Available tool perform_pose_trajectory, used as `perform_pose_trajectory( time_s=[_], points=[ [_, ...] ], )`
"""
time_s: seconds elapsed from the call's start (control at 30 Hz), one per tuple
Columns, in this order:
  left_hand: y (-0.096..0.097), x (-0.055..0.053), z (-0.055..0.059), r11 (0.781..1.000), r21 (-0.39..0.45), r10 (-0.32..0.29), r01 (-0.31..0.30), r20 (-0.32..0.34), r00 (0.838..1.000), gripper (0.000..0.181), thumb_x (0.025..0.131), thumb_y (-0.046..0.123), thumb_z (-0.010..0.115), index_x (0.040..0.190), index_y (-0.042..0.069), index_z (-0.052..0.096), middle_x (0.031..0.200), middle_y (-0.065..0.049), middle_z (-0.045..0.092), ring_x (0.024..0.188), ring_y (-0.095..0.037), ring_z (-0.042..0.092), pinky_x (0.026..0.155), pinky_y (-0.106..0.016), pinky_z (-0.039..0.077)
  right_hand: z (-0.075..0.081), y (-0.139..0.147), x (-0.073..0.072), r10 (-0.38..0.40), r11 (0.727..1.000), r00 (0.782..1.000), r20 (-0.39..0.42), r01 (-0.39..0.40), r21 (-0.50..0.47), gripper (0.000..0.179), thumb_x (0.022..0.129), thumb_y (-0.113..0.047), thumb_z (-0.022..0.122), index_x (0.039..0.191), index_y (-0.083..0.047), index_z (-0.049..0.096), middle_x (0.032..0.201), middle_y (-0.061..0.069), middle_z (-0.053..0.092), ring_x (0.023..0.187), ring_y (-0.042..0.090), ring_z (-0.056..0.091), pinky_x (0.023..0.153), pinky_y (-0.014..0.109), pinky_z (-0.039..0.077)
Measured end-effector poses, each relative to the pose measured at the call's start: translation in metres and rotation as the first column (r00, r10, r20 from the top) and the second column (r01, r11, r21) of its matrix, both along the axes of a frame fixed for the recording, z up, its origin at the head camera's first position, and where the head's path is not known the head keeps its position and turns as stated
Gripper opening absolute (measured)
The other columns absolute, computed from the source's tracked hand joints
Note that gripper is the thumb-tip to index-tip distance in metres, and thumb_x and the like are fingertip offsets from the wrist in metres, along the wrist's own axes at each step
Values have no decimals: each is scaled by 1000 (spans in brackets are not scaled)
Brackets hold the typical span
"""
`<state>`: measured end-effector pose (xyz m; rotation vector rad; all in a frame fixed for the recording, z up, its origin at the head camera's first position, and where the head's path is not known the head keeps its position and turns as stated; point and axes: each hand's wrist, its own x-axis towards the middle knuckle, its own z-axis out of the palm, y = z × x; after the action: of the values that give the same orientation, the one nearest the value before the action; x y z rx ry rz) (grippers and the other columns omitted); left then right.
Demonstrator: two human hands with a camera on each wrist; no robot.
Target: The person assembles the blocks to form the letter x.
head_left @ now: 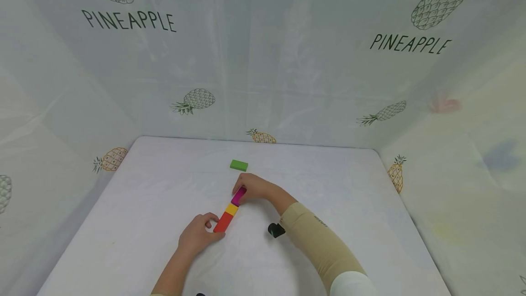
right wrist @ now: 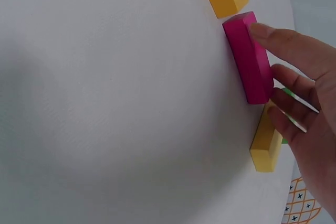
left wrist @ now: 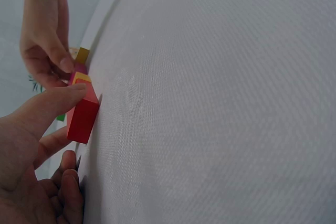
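Observation:
On the white table, a red block [head_left: 223, 222], a yellow block [head_left: 232, 209] and a magenta block [head_left: 239, 196] lie in a slanting row. My left hand [head_left: 198, 234] holds the red block at the near end between thumb and finger. My right hand [head_left: 253, 187] pinches the magenta block at the far end, thumb on one side and fingers on the other. In the right wrist view a narrow gap shows between the magenta and yellow blocks. A second, pale yellow block [right wrist: 266, 142] lies just beyond the magenta one, hidden behind my right hand in the head view.
A green block [head_left: 239, 165] lies farther back on the table [head_left: 328, 182]. A small dark object [head_left: 276, 229] shows beside my right sleeve. White cloth printed with pineapples [head_left: 199, 98] stands behind the table and along both sides.

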<state>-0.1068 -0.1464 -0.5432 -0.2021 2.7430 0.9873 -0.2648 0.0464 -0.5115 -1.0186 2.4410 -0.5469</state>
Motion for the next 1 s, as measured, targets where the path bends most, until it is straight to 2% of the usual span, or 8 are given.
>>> perform_pose_trajectory(
  time_s=[0.17, 0.5, 1.0],
  points=[
    [0, 0, 1, 1000, -6, -1, 1, -5, 1000, 41, 73, 36, 84, 106, 19, 66, 87, 0, 52, 76, -18, 47, 59, -32, 39, 0, 2, 0, -47, 999, 999, 7, 47, 1, 26, 80, -22, 82, 105, -21, 75, 97, -10, 53, 92, 5, 49, 77, 17, 45],
    [0, 1, 2, 1000, 0, 10, -10, -4, 1000, 40, 73, 34, 85, 105, 19, 66, 86, 0, 51, 75, -17, 46, 59, -31, 39, -1, 1, -1, -89, 996, 996, 17, 89, -2, 21, 79, -20, 83, 99, -21, 77, 92, -9, 52, 89, 6, 48, 72, 17, 46],
    [1, -2, -2, 999, -3, 32, -32, 18, 999, 41, 72, 35, 85, 104, 21, 66, 87, 0, 53, 77, -18, 47, 60, -31, 40, 3, -3, -1, -97, 995, 995, 34, 97, 18, 23, 78, -15, 84, 99, -19, 78, 92, -9, 54, 90, 7, 49, 75, 17, 45]
  ],
)
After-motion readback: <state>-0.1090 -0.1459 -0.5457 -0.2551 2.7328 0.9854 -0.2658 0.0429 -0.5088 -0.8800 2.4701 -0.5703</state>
